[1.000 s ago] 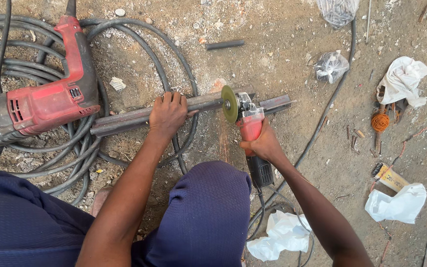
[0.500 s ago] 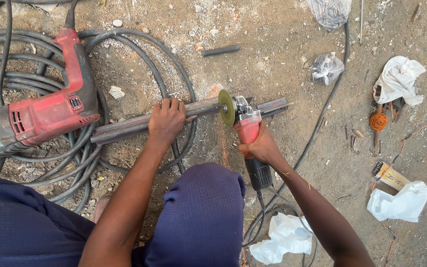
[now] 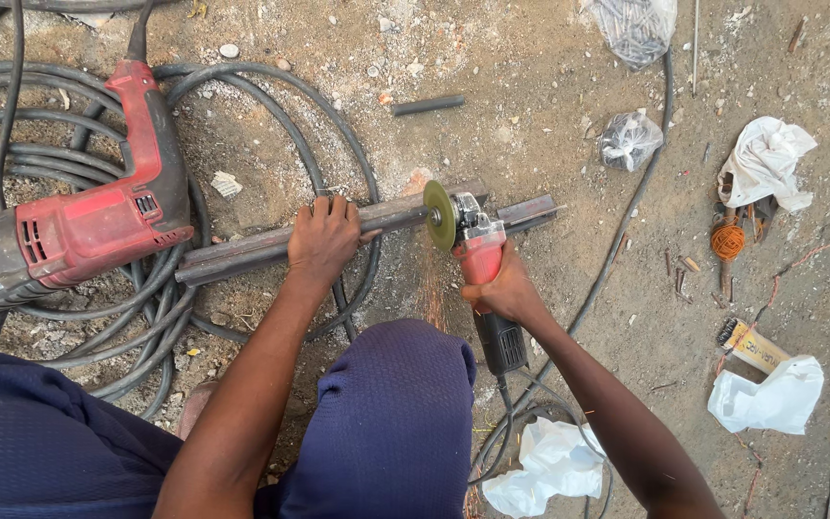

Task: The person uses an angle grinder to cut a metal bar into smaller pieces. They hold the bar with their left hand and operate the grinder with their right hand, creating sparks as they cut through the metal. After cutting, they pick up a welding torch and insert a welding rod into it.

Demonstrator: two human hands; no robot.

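A long dark steel angle bar (image 3: 242, 252) lies across the dirt ground, running from lower left up to the right. My left hand (image 3: 324, 235) presses down on its middle and grips it. A red and black angle grinder (image 3: 482, 274) is held in my right hand (image 3: 506, 293), which wraps its body. The grinder's greenish cutting disc (image 3: 439, 215) stands on edge against the bar, just right of my left hand. A short end of the bar (image 3: 527, 210) sticks out beyond the disc. My knee in dark blue cloth (image 3: 391, 413) is below the bar.
A big red rotary hammer drill (image 3: 79, 226) rests on coils of thick black cable (image 3: 40, 135) at left. White rags (image 3: 766, 159), a plastic bag (image 3: 629, 139), a wire brush (image 3: 756, 348) and a short black rod (image 3: 428, 105) lie scattered on the ground.
Hands, grinder and bar keep the same hold and position against each other. The view has only drifted slightly.
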